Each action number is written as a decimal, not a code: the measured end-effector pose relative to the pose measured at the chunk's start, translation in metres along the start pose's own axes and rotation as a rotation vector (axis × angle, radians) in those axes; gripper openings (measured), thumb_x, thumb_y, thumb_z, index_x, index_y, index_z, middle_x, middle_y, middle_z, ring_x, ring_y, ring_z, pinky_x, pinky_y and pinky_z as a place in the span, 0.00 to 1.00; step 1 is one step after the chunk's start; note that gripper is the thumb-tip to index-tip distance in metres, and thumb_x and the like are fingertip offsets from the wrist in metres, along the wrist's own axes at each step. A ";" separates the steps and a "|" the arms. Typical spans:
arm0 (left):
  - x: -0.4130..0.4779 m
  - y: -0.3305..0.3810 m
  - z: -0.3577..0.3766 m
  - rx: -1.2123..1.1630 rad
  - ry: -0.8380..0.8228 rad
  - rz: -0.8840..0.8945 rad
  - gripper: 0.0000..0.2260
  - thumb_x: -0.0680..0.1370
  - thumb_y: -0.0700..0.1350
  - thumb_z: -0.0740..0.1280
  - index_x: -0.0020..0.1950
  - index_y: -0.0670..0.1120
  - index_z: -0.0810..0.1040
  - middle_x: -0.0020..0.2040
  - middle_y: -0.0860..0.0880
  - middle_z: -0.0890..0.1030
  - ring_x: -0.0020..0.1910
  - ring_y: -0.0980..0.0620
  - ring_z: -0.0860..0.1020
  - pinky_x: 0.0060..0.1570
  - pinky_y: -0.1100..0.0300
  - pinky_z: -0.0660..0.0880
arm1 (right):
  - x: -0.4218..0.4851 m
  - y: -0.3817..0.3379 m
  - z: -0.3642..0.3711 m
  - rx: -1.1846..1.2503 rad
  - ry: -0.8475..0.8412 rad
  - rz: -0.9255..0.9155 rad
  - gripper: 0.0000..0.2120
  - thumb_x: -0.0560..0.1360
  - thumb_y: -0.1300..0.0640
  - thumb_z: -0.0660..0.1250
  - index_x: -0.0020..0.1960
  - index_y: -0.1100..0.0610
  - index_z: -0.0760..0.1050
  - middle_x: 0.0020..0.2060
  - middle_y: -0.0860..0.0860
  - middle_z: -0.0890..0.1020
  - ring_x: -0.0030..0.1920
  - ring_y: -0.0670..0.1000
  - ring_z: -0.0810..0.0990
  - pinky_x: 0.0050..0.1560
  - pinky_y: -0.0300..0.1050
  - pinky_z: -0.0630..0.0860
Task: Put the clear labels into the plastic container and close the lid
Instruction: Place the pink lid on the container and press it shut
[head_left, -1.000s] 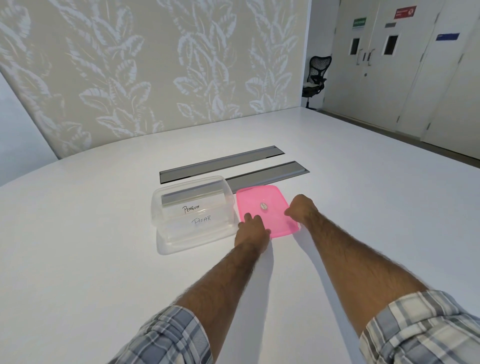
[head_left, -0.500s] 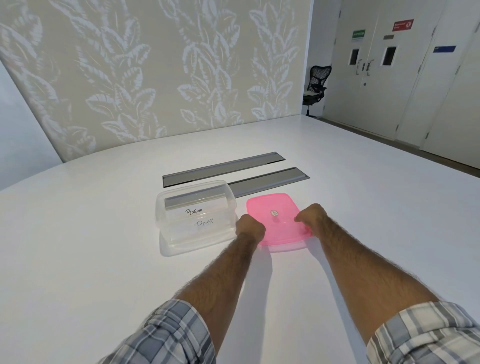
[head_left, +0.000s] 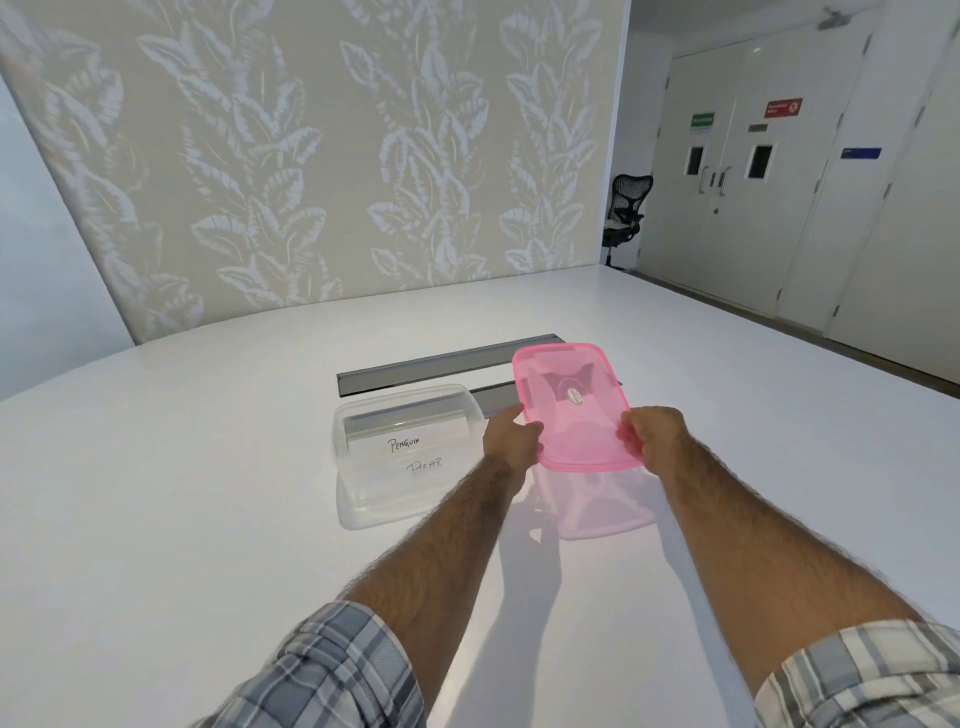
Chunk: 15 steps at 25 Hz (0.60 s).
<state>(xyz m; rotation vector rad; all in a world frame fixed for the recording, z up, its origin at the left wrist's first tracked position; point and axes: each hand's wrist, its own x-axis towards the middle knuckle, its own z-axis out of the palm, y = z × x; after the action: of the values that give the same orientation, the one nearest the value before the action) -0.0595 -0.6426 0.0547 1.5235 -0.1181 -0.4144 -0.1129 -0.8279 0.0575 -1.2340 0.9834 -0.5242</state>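
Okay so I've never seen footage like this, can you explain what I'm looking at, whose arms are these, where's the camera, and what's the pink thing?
There is no machine here: a person wears a camera on the head, looking forward and down, so the arms reach in from below. The left hand and right hand hold a pink lid by its sides, lifted above a white table. Left of it sits an open clear plastic container holding clear labels handwritten "PENGUIN" and "BEAR". Behind lie two grey slots in the table.
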 end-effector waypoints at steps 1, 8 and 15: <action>0.001 0.004 -0.007 -0.056 0.012 0.027 0.18 0.78 0.35 0.65 0.69 0.42 0.76 0.60 0.40 0.80 0.32 0.49 0.75 0.36 0.56 0.76 | -0.006 -0.004 0.006 0.034 -0.021 -0.007 0.11 0.74 0.71 0.62 0.34 0.62 0.73 0.21 0.55 0.76 0.14 0.45 0.71 0.19 0.31 0.68; -0.015 0.023 -0.072 -0.475 0.244 0.151 0.11 0.80 0.42 0.69 0.58 0.36 0.80 0.49 0.42 0.83 0.45 0.47 0.80 0.55 0.49 0.80 | -0.076 -0.014 0.091 0.320 -0.162 -0.046 0.13 0.74 0.70 0.63 0.33 0.59 0.74 0.16 0.50 0.74 0.19 0.46 0.72 0.22 0.32 0.68; -0.038 0.044 -0.139 -0.599 0.314 0.243 0.10 0.81 0.35 0.64 0.61 0.42 0.73 0.49 0.39 0.84 0.40 0.47 0.82 0.44 0.54 0.80 | -0.158 -0.003 0.190 0.407 -0.300 -0.095 0.12 0.74 0.71 0.62 0.34 0.62 0.74 0.20 0.52 0.75 0.21 0.48 0.72 0.24 0.35 0.69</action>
<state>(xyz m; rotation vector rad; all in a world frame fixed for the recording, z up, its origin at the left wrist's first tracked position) -0.0409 -0.4994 0.0965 0.9495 0.0652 -0.0027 -0.0326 -0.6016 0.1161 -0.9588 0.5327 -0.5618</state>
